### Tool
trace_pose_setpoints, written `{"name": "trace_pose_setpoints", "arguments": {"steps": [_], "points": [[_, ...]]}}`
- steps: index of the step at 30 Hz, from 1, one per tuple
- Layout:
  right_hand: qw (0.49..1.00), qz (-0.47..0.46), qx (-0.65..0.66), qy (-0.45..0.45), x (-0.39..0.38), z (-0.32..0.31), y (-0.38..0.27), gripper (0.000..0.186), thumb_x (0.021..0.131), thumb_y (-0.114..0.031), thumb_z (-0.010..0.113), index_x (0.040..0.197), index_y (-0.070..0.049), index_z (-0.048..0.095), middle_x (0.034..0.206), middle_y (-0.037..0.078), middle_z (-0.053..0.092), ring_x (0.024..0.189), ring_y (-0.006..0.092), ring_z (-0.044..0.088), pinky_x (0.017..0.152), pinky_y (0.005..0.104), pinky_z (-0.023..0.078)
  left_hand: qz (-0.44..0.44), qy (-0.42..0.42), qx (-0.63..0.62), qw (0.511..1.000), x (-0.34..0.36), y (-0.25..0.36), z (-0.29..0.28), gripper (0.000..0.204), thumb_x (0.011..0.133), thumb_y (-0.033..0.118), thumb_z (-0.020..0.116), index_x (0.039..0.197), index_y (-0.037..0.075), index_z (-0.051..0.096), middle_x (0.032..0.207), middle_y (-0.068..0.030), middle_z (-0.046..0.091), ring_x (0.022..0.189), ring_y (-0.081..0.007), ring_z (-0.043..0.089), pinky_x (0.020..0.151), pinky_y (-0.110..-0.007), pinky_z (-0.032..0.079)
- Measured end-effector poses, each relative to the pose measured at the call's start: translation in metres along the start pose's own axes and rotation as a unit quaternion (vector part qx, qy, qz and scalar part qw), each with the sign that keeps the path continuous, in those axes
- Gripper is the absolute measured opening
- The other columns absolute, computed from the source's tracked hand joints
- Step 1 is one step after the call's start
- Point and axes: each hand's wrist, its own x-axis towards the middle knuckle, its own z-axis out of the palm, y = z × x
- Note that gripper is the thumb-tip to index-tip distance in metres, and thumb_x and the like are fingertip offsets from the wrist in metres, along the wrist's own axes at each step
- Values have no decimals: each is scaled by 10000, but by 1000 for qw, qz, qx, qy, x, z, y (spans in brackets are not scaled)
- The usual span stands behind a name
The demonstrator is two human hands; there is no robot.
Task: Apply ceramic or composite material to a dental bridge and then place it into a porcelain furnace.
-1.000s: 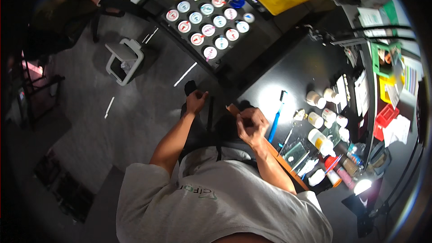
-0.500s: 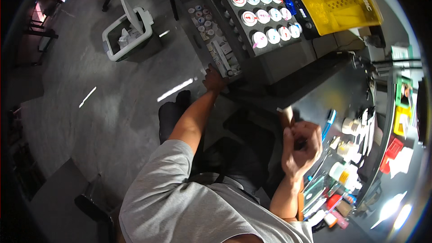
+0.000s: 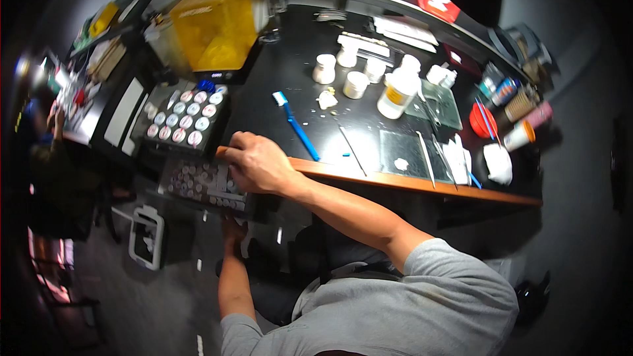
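My right hand (image 3: 257,163) is over the left end of the desk's wooden front edge, above an open drawer (image 3: 204,194). Its fingers are curled together, and whatever they may hold is hidden. Lower down, my left hand (image 3: 233,227) is at the near side of that drawer, its fingers dim and partly hidden. Inside the drawer lie many small round-lidded jars. Above it, rows of white-lidded jars (image 3: 186,120) with red and blue marks stand on a dark cabinet top. A blue toothbrush (image 3: 298,128) lies on the black desk, right of my right hand.
White bottles (image 3: 399,92) and small jars (image 3: 356,84) stand mid-desk. Glass plates (image 3: 402,155), thin tools and a red cup (image 3: 482,120) are to the right. A yellow-covered machine (image 3: 214,26) stands at back left; a bin (image 3: 146,237) is on the floor. Another person sits far left.
The view has swung to the right, bringing the desk into the middle. My right hand has moved from the desk's front to above the drawer. My left hand stays by the drawer.
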Motion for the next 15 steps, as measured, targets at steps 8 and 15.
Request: {"name": "trace_pose_setpoints", "arguments": {"steps": [8, 15], "points": [[999, 1, 32, -28, -4, 24, 0, 225, 687, -189, 702, 865, -51, 709, 980, 150, 642, 946, 352, 673, 754, 465, 563, 165, -39, -28, 985, -43, -26, 26, 974, 657, 168, 806, 1527, 59, 380, 1475, -259, 495, 1434, -427, 386, 1193, -499, 321], [999, -6, 50, 9, -3, 27, 0, 184, 688, -154, 686, 841, -57, 719, 895, 137, 644, 837, 358, 698, 709, 471, 560, 125, -153, -15, 980, -39, -18, 25, 988, 709, 158, 769, 1552, -26, 288, 1603, -292, 315, 1526, -426, 229, 1252, -409, 237]]}}
